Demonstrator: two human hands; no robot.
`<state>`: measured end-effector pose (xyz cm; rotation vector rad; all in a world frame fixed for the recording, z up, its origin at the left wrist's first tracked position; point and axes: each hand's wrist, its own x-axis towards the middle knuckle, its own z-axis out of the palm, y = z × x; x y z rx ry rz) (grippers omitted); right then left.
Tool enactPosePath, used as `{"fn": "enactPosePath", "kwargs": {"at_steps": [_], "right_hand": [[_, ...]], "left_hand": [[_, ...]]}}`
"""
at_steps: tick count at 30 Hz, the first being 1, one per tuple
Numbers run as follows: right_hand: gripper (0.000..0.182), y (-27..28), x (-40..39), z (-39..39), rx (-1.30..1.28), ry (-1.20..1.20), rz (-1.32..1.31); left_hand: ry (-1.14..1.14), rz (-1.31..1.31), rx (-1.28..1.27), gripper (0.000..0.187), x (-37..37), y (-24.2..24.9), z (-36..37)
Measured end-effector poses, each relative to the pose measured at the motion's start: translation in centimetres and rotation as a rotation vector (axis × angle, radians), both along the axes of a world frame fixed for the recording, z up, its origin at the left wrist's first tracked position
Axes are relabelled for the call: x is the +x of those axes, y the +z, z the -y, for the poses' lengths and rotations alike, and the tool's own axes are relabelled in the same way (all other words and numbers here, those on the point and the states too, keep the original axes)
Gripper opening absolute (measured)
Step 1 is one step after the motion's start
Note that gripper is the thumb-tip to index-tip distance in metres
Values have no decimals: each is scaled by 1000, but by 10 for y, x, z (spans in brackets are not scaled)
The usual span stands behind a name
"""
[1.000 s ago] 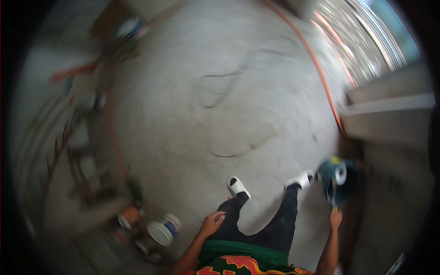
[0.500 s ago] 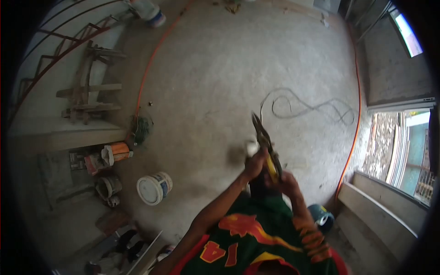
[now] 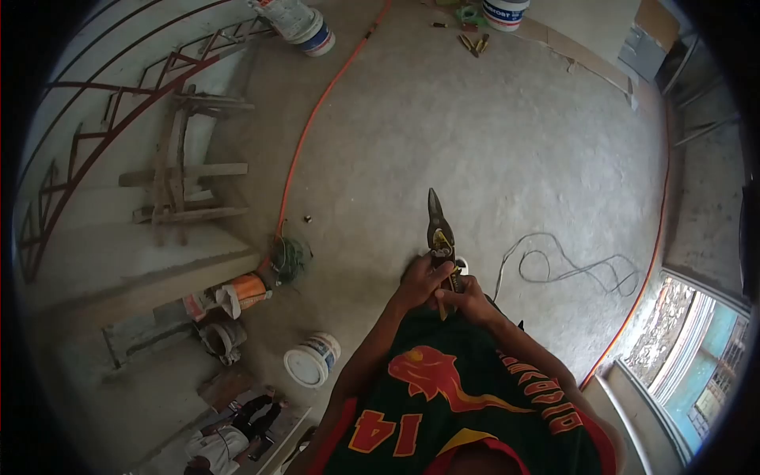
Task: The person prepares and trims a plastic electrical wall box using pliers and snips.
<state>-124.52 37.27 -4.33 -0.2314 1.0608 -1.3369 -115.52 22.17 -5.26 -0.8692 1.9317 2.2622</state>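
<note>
Floor (image 3: 507, 134): bare grey concrete, filling most of the head view. Railing (image 3: 103, 119): red metal, curving along the upper left edge. Trestle (image 3: 186, 170): rough wood, lying on the floor just inside the railing. Hose (image 3: 317, 119): orange, running from the top centre down to a green coil (image 3: 286, 260) near the step edge at left; a second orange line follows the right edge of the floor. Wire (image 3: 566, 265): thin grey loops lying on the floor, right of the hands and well apart from them. Bucket (image 3: 311, 359): white, tipped on its side at lower left, near an orange-and-white container (image 3: 244, 291). Two further white buckets (image 3: 305, 24) stand at the top of the view.

Left hand (image 3: 423, 277): closed around the handles of the snips (image 3: 439, 237), fingers wrapped over the upper part of the grip. Right hand (image 3: 467, 299): closed on the lower part of the same handles, touching the left hand. The snips are held in front of the torso, above the floor, with the dark blades pointing up and away from the person and the yellow handle part showing between the two hands. Whether the blades are parted cannot be told.
</note>
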Motion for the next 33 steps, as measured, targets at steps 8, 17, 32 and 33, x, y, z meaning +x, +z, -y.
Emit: {"fn": "enactPosePath", "kwargs": {"at_steps": [8, 17, 32, 33], "right_hand": [[28, -26, -220, 247, 41, -99, 122], [20, -2, -469, 490, 117, -263, 104], [31, -165, -838, 824, 570, -796, -527], [30, -169, -848, 829, 628, -795, -540]], "left_hand": [[124, -130, 19, 33, -214, -22, 240], [16, -168, -597, 42, -495, 26, 489], [-128, 13, -298, 55, -934, -132, 775], [-98, 38, -164, 54, -949, -139, 779]]}}
